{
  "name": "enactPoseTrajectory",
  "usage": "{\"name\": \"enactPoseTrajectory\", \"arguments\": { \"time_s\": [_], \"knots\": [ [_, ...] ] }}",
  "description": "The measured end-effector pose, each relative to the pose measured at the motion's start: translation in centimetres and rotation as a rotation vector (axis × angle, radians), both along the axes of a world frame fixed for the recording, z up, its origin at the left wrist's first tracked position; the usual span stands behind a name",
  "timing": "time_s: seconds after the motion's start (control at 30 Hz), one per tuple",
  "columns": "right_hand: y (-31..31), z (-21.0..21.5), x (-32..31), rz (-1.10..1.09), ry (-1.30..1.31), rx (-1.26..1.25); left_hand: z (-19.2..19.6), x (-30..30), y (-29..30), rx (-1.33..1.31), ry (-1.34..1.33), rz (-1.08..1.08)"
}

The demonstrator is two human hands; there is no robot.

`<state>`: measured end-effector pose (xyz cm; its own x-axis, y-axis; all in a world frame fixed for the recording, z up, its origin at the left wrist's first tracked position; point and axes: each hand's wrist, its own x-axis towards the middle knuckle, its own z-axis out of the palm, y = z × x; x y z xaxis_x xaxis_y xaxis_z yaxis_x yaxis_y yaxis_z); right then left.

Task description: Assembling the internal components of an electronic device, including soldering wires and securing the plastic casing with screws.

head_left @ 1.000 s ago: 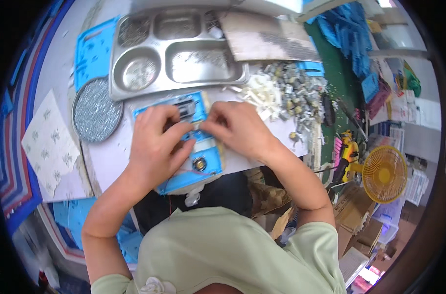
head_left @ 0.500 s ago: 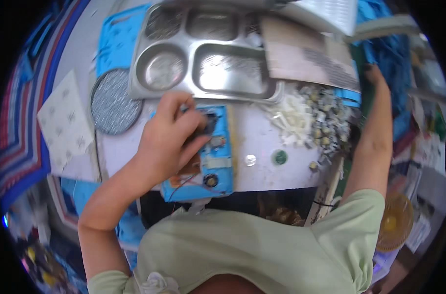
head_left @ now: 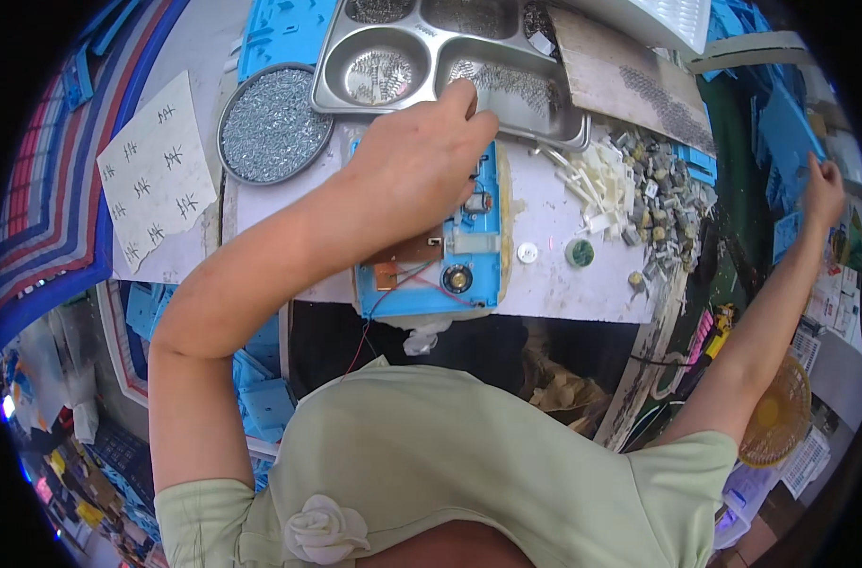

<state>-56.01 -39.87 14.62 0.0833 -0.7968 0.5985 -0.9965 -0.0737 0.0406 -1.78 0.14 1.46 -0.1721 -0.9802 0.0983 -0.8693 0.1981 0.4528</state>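
Observation:
A blue plastic casing (head_left: 486, 270) lies at the table's front edge, with a brown circuit board (head_left: 407, 248), red and black wires, a small motor (head_left: 476, 203) and a round black part (head_left: 457, 278) inside. My left hand (head_left: 426, 161) is over the casing's far end, next to the steel compartment tray (head_left: 393, 106). Its fingers are curled together, and what they hold, if anything, is hidden. Far out to the right, my right hand (head_left: 824, 194) pinches the edge of a blue plastic panel (head_left: 787, 137) among other blue pieces.
The steel tray holds small metal parts; a round dish (head_left: 272, 123) of screws stands left of it. White plastic parts (head_left: 597, 180) and small grey motors (head_left: 668, 199) are heaped at right. A white disc (head_left: 527, 253) and a green round piece (head_left: 579, 252) lie near the casing.
My right hand has moved outward from the blue pile's near side and now grips a panel. My left hand has shifted from the casing's middle toward its far end. The view has shifted too.

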Motion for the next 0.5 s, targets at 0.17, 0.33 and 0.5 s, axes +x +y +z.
{"name": "enactPoseTrajectory", "arguments": {
  "time_s": [0.17, 0.33, 0.5],
  "knots": [
    [20.5, 6.7, 8.0, 0.485, -0.488, 0.07, -0.4, 3.7, -0.4, -0.084, 0.203, -0.131],
    [34.3, 2.1, 24.2, 0.849, -0.746, 0.399, 6.1, 5.5, 2.3, -0.315, 0.578, -0.16],
    [33.3, 0.7, 33.3, 1.2, -0.809, 0.66, 7.9, 4.1, 5.5, -0.275, 0.403, -0.114]
  ]
}}
